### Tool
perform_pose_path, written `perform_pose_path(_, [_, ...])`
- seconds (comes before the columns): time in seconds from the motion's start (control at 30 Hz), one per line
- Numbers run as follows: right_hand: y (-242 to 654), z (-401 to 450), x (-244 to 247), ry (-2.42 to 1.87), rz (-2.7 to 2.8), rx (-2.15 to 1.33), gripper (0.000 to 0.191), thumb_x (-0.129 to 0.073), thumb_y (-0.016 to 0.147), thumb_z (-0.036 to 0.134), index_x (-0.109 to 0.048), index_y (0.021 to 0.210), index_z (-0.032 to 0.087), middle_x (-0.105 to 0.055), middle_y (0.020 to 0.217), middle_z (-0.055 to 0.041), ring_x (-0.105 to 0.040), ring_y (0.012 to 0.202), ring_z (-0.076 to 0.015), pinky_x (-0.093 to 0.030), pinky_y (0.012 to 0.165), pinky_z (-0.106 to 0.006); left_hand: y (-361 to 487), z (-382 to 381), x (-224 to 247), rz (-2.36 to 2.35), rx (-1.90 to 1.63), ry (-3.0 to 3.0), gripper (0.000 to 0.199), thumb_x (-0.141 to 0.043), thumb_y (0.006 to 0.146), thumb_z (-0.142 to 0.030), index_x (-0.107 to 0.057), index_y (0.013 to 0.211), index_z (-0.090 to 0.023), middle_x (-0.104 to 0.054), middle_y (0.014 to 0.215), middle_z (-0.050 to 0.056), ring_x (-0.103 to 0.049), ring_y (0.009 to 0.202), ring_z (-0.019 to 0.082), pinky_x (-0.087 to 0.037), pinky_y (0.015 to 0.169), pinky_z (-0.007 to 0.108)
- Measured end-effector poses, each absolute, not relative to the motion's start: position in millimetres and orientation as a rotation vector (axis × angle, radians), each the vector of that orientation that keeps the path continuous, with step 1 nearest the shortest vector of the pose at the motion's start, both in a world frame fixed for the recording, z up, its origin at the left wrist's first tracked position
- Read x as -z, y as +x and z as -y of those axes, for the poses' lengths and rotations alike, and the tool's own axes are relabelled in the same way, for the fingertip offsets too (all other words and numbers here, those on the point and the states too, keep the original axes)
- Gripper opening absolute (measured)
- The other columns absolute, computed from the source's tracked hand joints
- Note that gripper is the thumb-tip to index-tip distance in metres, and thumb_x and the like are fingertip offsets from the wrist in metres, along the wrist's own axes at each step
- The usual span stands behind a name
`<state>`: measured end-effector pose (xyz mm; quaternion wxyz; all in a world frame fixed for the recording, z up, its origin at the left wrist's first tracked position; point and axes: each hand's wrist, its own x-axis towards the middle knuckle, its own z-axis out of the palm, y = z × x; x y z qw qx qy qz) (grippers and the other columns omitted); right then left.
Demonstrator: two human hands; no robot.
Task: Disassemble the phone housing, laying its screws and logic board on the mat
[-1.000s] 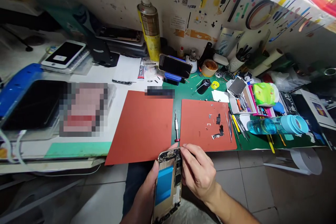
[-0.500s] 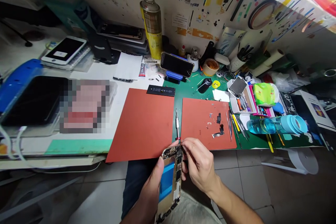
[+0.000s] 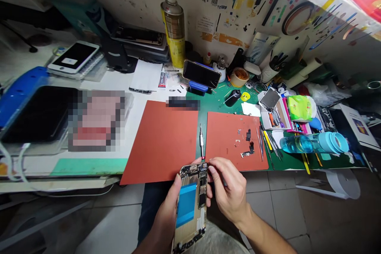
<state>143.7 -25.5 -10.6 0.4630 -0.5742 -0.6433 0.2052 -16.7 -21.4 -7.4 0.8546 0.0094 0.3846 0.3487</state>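
Plainly, the head view, our only one, puts an opened smartphone housing [image 3: 192, 227] at the bottom centre of the frame, tilted up toward us. Our left hand [image 3: 167, 208] grasps it, thumb along the left edge and fingertips showing past the right edge. Our right hand [image 3: 230, 190] is at the housing's upper right corner, thumb and fingers brought together — whether they pinch some tiny piece, we cannot tell. Inside the housing we see a blue sheet [image 3: 186, 205] over the gold metal and a logic board [image 3: 203, 184] along the right side.

Just above the housing, near the middle of the frame, a screwdriver [image 3: 201, 141] lies between two red-brown mats, its red end toward us. On the right-hand mat [image 3: 222, 137] we have small dark phone parts [image 3: 248, 135] and metal bits; tweezers [image 3: 261, 139] lie by its right edge. At the top edge of the left-hand mat [image 3: 165, 143] is a dark item [image 3: 183, 103], blurred out.

Farther up, a dark-screened phone [image 3: 201, 74] leans on a blue stand [image 3: 198, 87], with a spray can [image 3: 174, 33] to its left. A blue water bottle [image 3: 314, 143] lies at right — a white-fronted phone [image 3: 74, 57] at upper left.
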Motion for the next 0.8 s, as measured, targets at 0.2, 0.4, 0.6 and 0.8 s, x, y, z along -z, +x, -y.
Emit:
perform_pose_path(0.2, [157, 27, 5, -1.365, 2.020, -0.181, 0.021, -0.058, 0.104, 0.010, -0.069, 0.121, 0.009, -0.073, 0.092, -0.0123, -0.062, 0.074, -0.0219, -0.053, 0.064, -0.036, -18, 18, 11, -0.777, -0.738, -0.119, 0.057, -0.065, 0.103, -0.055, -0.062, 0.153, -0.026, -0.079, 0.124, 0.007, -0.073, 0.116, 0.029, -0.056, 0.104, 0.039])
perform_pose_path(0.4, [170, 17, -6, -1.226, 2.412, 0.170, 0.027, -0.047, 0.100, 0.003, -0.070, 0.114, 0.002, -0.070, 0.085, -0.0142, -0.055, 0.068, -0.0231, -0.044, 0.055, -0.038, -19, 20, 17, -0.818, -0.772, -0.079, 0.041, -0.069, 0.103, -0.046, -0.066, 0.137, -0.021, -0.066, 0.141, 0.011, -0.068, 0.120, 0.030, -0.060, 0.102, 0.051])
perform_pose_path(0.6, [171, 5, -11, -1.104, 2.527, 0.343, 0.026, -0.048, 0.096, 0.004, -0.075, 0.096, 0.002, -0.065, 0.078, -0.0127, -0.051, 0.063, -0.0203, -0.041, 0.053, -0.036, -19, 19, 19, -0.786, -0.734, -0.039, 0.048, -0.066, 0.104, -0.050, -0.065, 0.144, -0.024, -0.065, 0.148, 0.011, -0.065, 0.131, 0.032, -0.058, 0.108, 0.051])
perform_pose_path(0.8, [178, 1, -12, -1.085, 2.514, 0.372, 0.025, -0.050, 0.094, 0.006, -0.070, 0.079, 0.011, -0.066, 0.078, -0.0118, -0.049, 0.059, -0.0181, -0.041, 0.051, -0.034, -29, 13, 28, -0.808, -0.659, -0.073, 0.066, -0.055, 0.105, -0.046, -0.040, 0.168, -0.036, -0.069, 0.150, -0.004, -0.060, 0.145, 0.027, -0.061, 0.106, 0.033])
